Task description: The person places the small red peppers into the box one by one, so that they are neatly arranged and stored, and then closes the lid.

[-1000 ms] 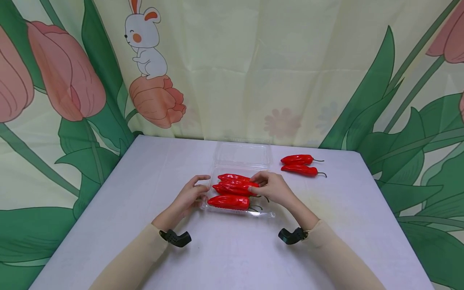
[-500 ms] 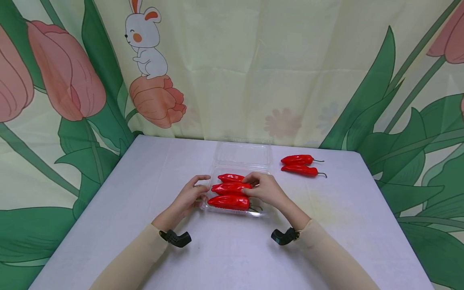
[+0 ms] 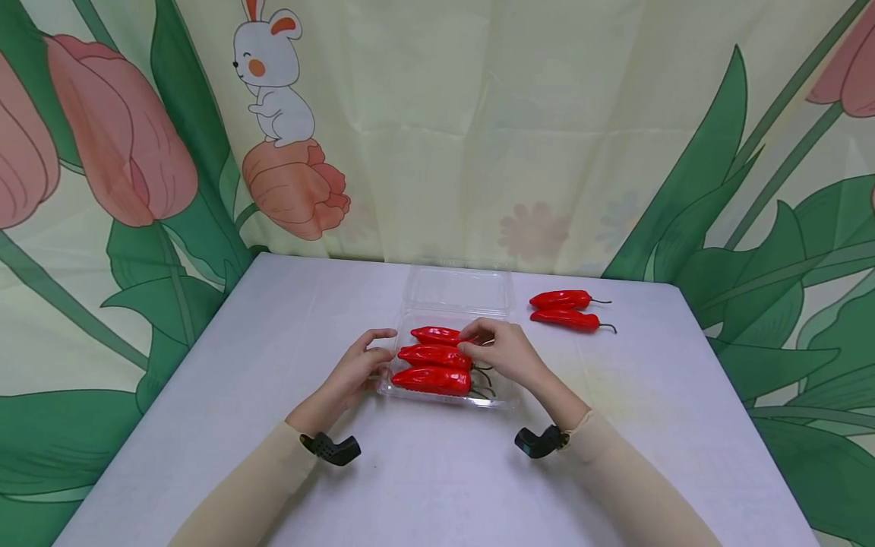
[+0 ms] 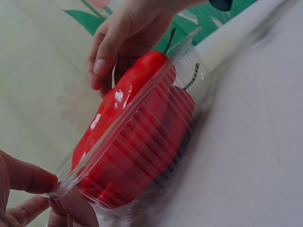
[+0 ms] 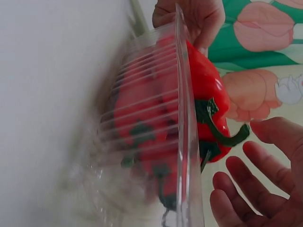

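Observation:
Red peppers with green stems [image 3: 431,381] fill a clear plastic box [image 5: 184,142], some stacked above its rim, with stems toward the right side. My left hand [image 3: 352,370] holds the box's left end; in the left wrist view its thumb and fingers pinch the rim [image 4: 94,163]. Over the right part of the box is my right hand [image 3: 506,352], beside the stem ends. In the right wrist view, its fingers [image 5: 255,198] are spread and bent a little, apart from the peppers, with the thumb close to a curved stem [image 5: 227,137]. Lower peppers show blurred through the ribbed wall.
The box's clear lid [image 3: 458,291] lies folded back toward the curtain [image 3: 424,137]. Two more red peppers [image 3: 566,320] lie side by side on the white table [image 3: 437,486], at the back right. A dark wrist camera [image 3: 540,442] hangs below each wrist.
My right hand moved left with a pepper, setting it on the middle of the pile, then let go and drew back slightly right. My left hand has stayed at the box's left end.

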`<state>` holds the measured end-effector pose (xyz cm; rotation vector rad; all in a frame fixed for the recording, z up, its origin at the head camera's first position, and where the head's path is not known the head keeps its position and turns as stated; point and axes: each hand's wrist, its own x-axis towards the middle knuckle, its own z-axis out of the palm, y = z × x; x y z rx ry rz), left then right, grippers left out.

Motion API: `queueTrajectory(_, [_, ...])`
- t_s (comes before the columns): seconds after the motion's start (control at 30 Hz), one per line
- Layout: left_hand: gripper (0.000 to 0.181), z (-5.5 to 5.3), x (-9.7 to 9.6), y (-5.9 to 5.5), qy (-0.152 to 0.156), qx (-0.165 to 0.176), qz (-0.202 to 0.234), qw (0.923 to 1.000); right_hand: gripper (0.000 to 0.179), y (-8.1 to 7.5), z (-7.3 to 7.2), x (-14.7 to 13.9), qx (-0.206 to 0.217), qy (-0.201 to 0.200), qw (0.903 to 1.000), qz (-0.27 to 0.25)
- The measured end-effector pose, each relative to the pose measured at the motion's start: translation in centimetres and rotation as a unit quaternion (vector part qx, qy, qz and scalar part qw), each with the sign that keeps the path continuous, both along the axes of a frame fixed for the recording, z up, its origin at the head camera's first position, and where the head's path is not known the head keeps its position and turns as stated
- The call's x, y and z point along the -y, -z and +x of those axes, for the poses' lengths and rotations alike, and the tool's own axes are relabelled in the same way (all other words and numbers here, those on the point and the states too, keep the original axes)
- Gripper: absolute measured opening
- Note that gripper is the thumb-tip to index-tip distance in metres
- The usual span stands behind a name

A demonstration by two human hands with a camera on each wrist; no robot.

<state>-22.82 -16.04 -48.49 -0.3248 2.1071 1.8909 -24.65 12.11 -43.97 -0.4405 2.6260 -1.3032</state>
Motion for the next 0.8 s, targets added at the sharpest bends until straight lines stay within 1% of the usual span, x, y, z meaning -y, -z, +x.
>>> queueTrajectory(0.2, [0.051, 0.0, 0.0, -0.1, 0.003, 0.002, 0.000, 1.0000, 0.028, 0.1, -0.4, -0.9, -0.015, 0.024, 0.9996, 0.008])
queueTrajectory(0.37, [0.052, 0.0, 0.0, -0.2, 0.001, 0.006, -0.004, 1.0000, 0.026, 0.1, -0.9, -2.1, -0.028, 0.053, 0.9982, 0.009])
queueTrajectory(0.6, [0.053, -0.1, 0.0, -0.3, 0.005, 0.002, -0.006, 1.0000, 0.027, 0.0, -1.4, -4.3, -0.051, 0.093, 0.9943, 0.014])
queueTrajectory(0.8, [0.054, 0.0, 0.0, -0.3, 0.006, -0.002, -0.006, 1.0000, 0.028, 0.1, -1.9, -5.9, -0.079, 0.112, 0.9900, 0.034])
